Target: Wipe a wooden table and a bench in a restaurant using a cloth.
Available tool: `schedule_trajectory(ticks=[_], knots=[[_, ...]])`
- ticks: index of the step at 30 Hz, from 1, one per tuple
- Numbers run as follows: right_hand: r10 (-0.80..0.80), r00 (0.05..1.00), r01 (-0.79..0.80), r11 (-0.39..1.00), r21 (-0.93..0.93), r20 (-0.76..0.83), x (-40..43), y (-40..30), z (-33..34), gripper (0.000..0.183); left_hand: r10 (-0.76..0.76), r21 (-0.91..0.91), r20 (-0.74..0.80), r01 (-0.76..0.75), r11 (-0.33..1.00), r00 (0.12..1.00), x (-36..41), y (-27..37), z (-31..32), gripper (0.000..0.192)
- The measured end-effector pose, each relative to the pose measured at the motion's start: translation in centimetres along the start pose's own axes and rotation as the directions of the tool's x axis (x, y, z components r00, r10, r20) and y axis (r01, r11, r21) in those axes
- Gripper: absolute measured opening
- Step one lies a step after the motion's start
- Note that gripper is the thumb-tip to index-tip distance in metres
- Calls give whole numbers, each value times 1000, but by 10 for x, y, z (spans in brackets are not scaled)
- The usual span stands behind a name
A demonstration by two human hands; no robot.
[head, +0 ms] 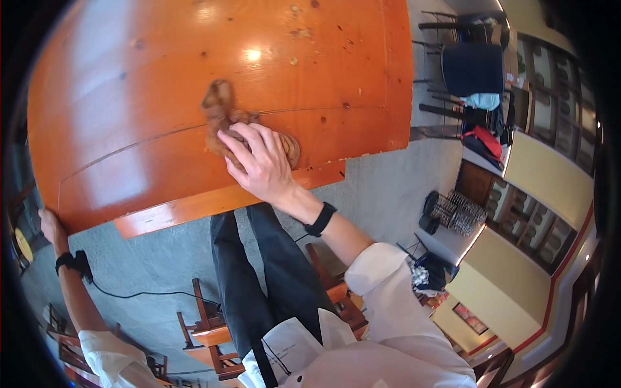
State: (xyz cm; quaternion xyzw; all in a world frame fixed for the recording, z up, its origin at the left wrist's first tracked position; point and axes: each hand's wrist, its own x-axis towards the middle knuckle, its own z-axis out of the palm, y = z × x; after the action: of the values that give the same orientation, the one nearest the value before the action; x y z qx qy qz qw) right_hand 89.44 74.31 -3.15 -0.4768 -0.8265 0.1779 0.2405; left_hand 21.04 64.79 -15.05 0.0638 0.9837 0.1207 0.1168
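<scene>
My right hand (259,157) lies on a crumpled brown cloth (218,131), its fingers bent over the fabric and pressing it onto a glossy orange-brown wooden table (184,68). Part of the cloth stretches out beyond my fingertips, and another fold shows beside the hand. At the far left, my left hand (51,228) rests at the table's near left corner; its fingers are partly hidden by the edge, so its hold is unclear. Both wrists wear black bands, and a cable runs from the left one.
Worn, chipped patches (301,34) mark the tabletop. Wooden chairs (211,334) stand behind my legs. On the right are a dark blue chair (473,68), a red item (485,140) among piled things, and a wire rack (463,213). The cable (145,293) hangs across the lower left.
</scene>
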Motion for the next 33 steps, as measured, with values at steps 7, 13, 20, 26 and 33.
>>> schedule_trajectory(ticks=[7, 13, 20, 26, 33], knots=[[119, 970, -178, 940, -290, -210, -64, 155, -107, 36, 38, -20, -36, -39, 999, 999, 24, -6, -15, 90], [381, 748, -597, 745, -298, -544, -97, 252, -164, 30, 57, -73, -9, -57, 996, 998, 10, 0, -14, 85], [510, 572, -742, 655, -140, -643, -84, 236, -137, 34, -32, -71, -12, 32, 997, 999, 21, 0, -21, 90], [462, 731, -627, 745, -226, -503, -30, 95, -43, 40, 29, 54, -51, -26, 998, 998, -35, 27, -18, 80], [12, 998, -18, 995, -96, -67, 35, -102, 86, 51, -34, -79, 0, 34, 996, 999, -99, 57, -32, 80]])
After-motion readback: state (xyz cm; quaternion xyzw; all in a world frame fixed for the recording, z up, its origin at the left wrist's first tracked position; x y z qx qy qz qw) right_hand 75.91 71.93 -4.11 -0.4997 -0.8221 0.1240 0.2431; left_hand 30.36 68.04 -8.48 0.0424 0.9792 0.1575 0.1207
